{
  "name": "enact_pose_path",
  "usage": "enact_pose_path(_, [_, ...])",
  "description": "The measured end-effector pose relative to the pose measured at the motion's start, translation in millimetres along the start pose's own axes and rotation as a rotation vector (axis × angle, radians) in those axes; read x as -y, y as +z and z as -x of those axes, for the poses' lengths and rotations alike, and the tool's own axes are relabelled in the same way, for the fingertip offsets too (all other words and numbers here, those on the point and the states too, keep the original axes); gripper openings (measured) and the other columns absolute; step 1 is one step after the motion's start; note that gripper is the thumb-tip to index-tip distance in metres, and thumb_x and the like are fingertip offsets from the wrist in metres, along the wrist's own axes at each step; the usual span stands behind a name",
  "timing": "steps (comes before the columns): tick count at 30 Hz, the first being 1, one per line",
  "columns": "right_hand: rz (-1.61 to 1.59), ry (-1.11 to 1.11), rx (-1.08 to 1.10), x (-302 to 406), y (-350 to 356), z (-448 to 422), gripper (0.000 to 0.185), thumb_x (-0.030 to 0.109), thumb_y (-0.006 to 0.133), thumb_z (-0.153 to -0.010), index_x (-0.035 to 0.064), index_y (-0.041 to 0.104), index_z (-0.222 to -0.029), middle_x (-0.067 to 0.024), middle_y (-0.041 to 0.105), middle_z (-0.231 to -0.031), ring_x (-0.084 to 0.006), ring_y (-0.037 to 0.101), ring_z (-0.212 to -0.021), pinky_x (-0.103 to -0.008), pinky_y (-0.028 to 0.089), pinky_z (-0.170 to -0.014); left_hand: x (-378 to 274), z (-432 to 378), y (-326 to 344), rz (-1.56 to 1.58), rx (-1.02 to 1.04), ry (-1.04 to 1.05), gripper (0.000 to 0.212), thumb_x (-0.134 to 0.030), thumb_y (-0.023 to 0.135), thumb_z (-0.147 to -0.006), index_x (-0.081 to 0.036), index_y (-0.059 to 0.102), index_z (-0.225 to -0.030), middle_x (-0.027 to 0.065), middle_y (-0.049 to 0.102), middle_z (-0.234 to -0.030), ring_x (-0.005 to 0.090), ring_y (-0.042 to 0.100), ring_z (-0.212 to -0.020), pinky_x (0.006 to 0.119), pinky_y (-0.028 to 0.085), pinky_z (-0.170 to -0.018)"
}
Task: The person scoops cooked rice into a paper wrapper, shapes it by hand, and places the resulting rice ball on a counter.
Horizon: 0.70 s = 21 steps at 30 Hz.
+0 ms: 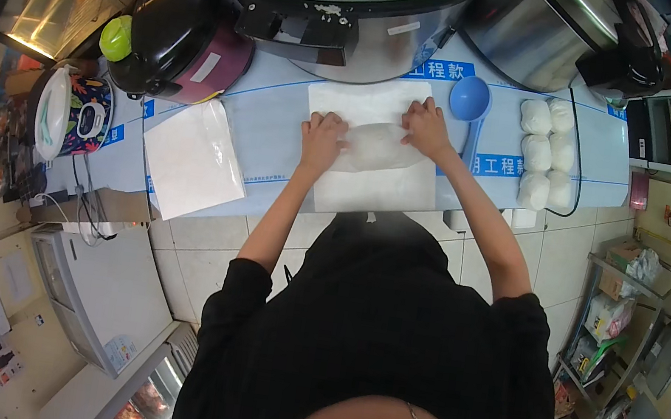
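Note:
A white bundle [376, 148] under a thin translucent wrap lies on white sheets [377, 189] in front of me. My left hand [323, 140] grips its left end with bent fingers. At the other end, the fingers of my right hand [427, 129] curl over the bundle's upper right edge and the wrap. Just right of that hand rests a blue ladle [471, 103], its bowl pointing away from me. Several wrapped white bundles [537, 153] sit in two columns farther right. To my left lies a stack of white sheets [194, 161].
A large open cooker [334, 36] with white food bits on its rim stands behind the sheets. Beside it are a black and purple rice cooker [186, 34] and a steel container [528, 31]. A patterned small pot [88, 114] stands left. A black cord [579, 179] curves around the bundles.

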State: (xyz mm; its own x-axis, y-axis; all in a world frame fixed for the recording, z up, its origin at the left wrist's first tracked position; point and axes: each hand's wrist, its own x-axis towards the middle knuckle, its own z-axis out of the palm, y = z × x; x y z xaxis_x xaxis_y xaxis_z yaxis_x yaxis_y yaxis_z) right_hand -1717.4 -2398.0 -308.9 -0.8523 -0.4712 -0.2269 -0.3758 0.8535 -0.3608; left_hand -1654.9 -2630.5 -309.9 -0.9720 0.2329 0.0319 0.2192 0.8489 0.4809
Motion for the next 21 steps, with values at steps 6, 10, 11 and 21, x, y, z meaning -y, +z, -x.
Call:
enact_pose_path(6, [0.058,-0.501,-0.248,3.1,44.0,69.4,0.026,0.014,0.057,-0.074,-0.0001,0.056,-0.096,-0.0111,0.053,-0.104,-0.0288,0.047,-0.101,-0.0373,0.039,-0.088,16.6,43.8,31.8,0.03,0.005,0.11,0.027,-0.016,0.061,-0.072,-0.009,0.06,-0.098,0.0076,0.052,-0.094,0.0284,0.047,-0.093,0.04,0.037,-0.083])
enact_pose_path(10, [0.001,-0.477,-0.393,12.5,45.9,94.4,0.035,0.008,0.052,-0.074,0.0,0.051,-0.109,-0.0135,0.055,-0.1,-0.0291,0.049,-0.102,-0.0378,0.039,-0.09,-0.5,64.3,23.2,0.208,-0.14,0.207,0.026,-0.01,0.058,-0.073,-0.008,0.061,-0.098,0.0115,0.052,-0.091,0.0292,0.048,-0.093,0.04,0.038,-0.084])
enact_pose_path(11, [0.0,-0.471,-0.393,8.1,48.4,93.0,0.035,0.008,0.052,-0.074,0.0,0.051,-0.109,-0.0135,0.055,-0.1,-0.0291,0.049,-0.102,-0.0378,0.039,-0.09,-0.2,64.8,22.5,0.23,-0.163,0.236,0.026,-0.009,0.057,-0.073,-0.008,0.061,-0.099,0.0123,0.052,-0.09,0.0294,0.048,-0.093,0.04,0.038,-0.084])
enact_pose_path(21, [0.021,0.01,-0.081,24.3,16.3,12.7,0.033,0.01,0.07,-0.061,0.0039,0.055,-0.09,-0.0136,0.058,-0.084,-0.029,0.06,-0.078,-0.0361,0.048,-0.072,16.2,-7.0,2.2,0.525,0.52,-0.185,0.03,-0.003,0.061,-0.069,-0.007,0.053,-0.098,0.0059,0.055,-0.094,0.0283,0.05,-0.089,0.037,0.043,-0.076])
